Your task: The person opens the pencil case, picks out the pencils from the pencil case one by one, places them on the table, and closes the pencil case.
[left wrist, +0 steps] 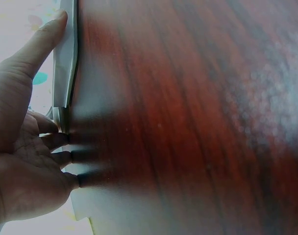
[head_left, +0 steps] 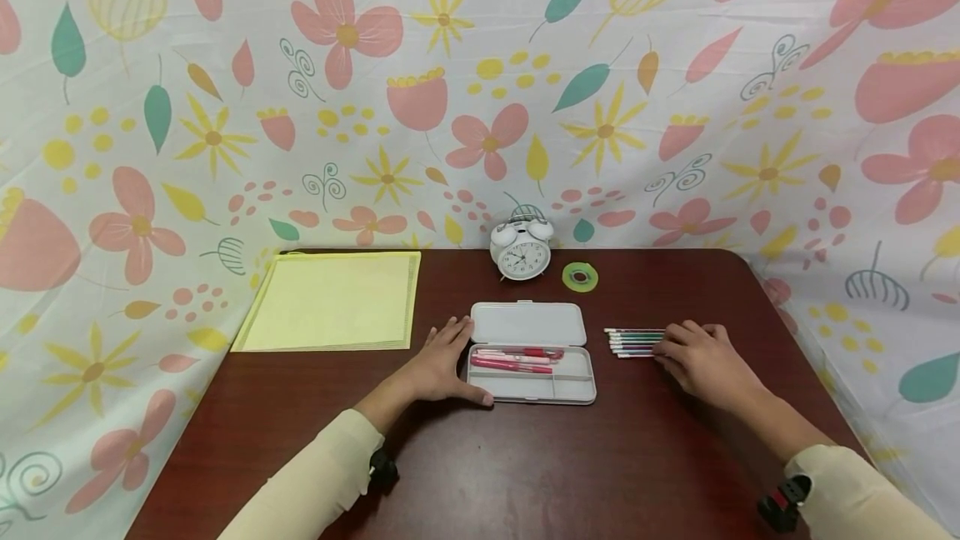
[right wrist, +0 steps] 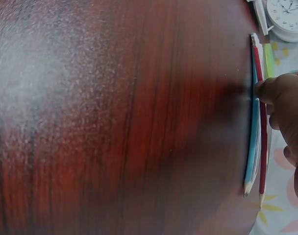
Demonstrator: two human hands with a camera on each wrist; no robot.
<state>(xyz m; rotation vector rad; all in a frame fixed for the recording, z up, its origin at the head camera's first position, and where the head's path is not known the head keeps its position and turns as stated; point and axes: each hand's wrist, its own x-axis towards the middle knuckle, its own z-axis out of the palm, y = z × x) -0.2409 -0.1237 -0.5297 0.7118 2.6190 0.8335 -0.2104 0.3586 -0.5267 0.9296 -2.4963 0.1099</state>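
An opened white pencil case [head_left: 574, 391] lies mid-table, its lid [head_left: 528, 324] folded back. Several red and pink pens [head_left: 517, 360] sit in its long rear compartment, overlapping the divider. My left hand [head_left: 438, 365] spreads at the case's left end, fingers fairly straight, thumb at the front corner; the left wrist view shows the thumb [left wrist: 46, 39] against the case wall. To the right, several pencils [head_left: 630, 342] lie side by side. My right hand [head_left: 701, 361] pinches at their right part, fingers bent. In the right wrist view its thumb touches a red pencil [right wrist: 263, 147] beside a blue one [right wrist: 252, 142].
A white alarm clock [head_left: 523, 258] stands at the back of the table [head_left: 480, 473], with a green tape roll [head_left: 572, 267] right of it. Yellow sheets [head_left: 330, 302] lie at the back left. A flowered cloth [head_left: 480, 107] hangs behind the table.
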